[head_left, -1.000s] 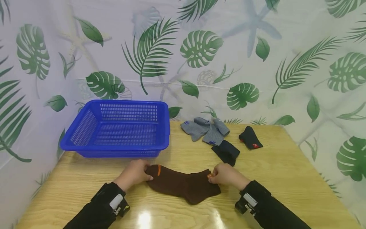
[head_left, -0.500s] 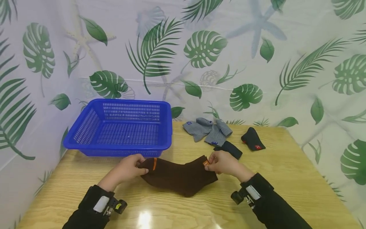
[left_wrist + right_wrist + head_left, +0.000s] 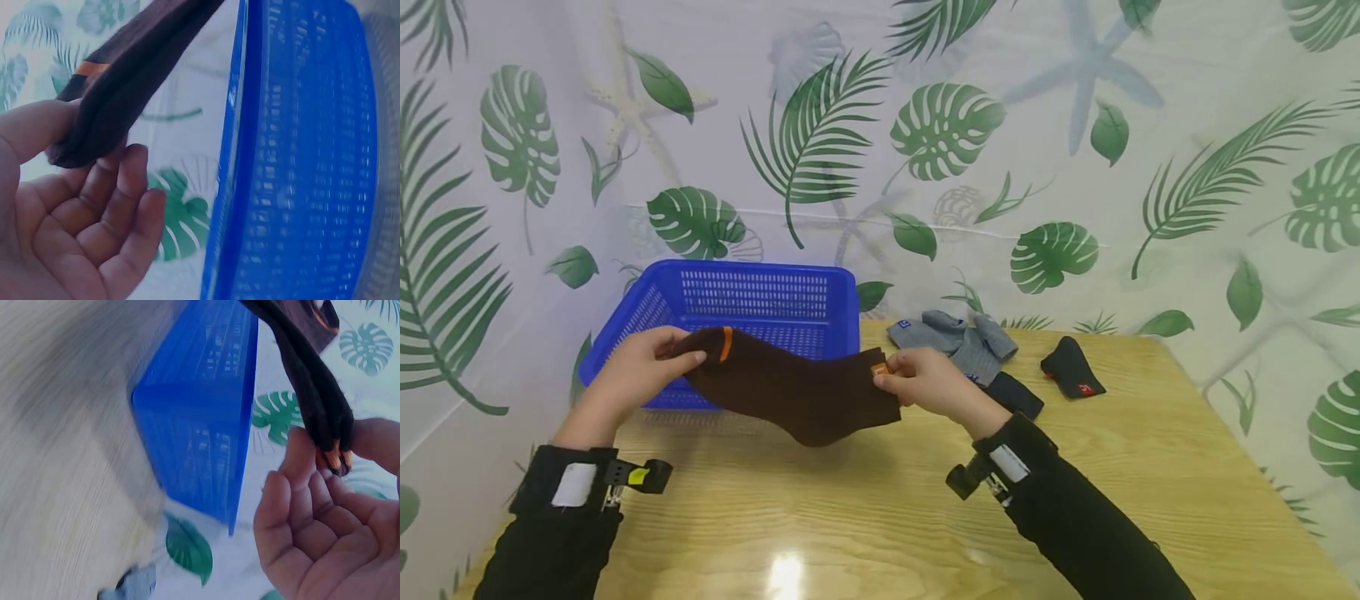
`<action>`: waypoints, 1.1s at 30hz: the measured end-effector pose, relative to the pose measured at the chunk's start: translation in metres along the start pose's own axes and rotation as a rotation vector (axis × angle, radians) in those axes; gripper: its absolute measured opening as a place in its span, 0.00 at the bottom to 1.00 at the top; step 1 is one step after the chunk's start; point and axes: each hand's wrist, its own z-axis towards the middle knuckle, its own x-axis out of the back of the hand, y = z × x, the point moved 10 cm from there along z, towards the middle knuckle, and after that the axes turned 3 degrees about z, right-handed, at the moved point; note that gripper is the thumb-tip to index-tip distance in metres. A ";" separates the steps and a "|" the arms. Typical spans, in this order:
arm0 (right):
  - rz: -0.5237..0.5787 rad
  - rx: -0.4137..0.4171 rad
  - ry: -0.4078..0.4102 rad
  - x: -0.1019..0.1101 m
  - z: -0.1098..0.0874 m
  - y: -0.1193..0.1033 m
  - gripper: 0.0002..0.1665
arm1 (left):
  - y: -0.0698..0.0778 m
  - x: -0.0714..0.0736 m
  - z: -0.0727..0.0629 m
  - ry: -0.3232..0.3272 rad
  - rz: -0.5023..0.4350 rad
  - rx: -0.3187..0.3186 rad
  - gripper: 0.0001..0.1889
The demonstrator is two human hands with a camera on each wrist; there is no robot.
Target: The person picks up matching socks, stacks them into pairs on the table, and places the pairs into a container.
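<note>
Beyond the left fingers (image 3: 688, 362), the blue basket's rim (image 3: 851, 304) is standing close; below, the bench (image 3: 865, 517) is spreading. Left hand (image 3: 638, 371) and right hand (image 3: 931, 385) are pinching the brown sock (image 3: 790, 383), its long axis running sideways between them, toe left.

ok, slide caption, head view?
Left hand and right hand hold a brown sock pair by its ends, partly hiding a blue basket; grey socks lie on the table.

Spotting grey socks (image 3: 976, 358) bunched at the back of the desk (image 3: 880, 517), black socks (image 3: 1072, 368) close by, leafy backdrop (image 3: 970, 250) behind!
</note>
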 end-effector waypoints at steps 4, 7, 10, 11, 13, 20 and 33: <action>0.021 0.020 0.004 -0.017 0.016 -0.010 0.12 | -0.023 0.007 0.009 0.031 -0.009 0.068 0.20; 0.042 0.042 0.000 -0.028 0.025 -0.013 0.13 | -0.036 0.006 0.014 0.050 0.046 0.096 0.20; 0.023 0.058 -0.005 -0.036 0.030 -0.011 0.13 | -0.042 0.003 0.016 0.067 0.100 0.093 0.19; 0.011 0.063 -0.004 -0.038 0.031 -0.011 0.12 | -0.042 0.002 0.016 0.073 0.112 0.084 0.18; -0.038 0.083 -0.003 -0.038 0.029 -0.012 0.12 | -0.038 0.000 0.017 0.079 0.134 0.059 0.17; -0.143 0.162 -0.038 -0.028 -0.002 -0.011 0.08 | -0.015 -0.018 0.000 0.051 0.145 -0.007 0.13; -0.132 0.288 -0.183 -0.003 -0.144 0.000 0.06 | 0.068 -0.087 -0.100 -0.157 -0.114 -0.302 0.07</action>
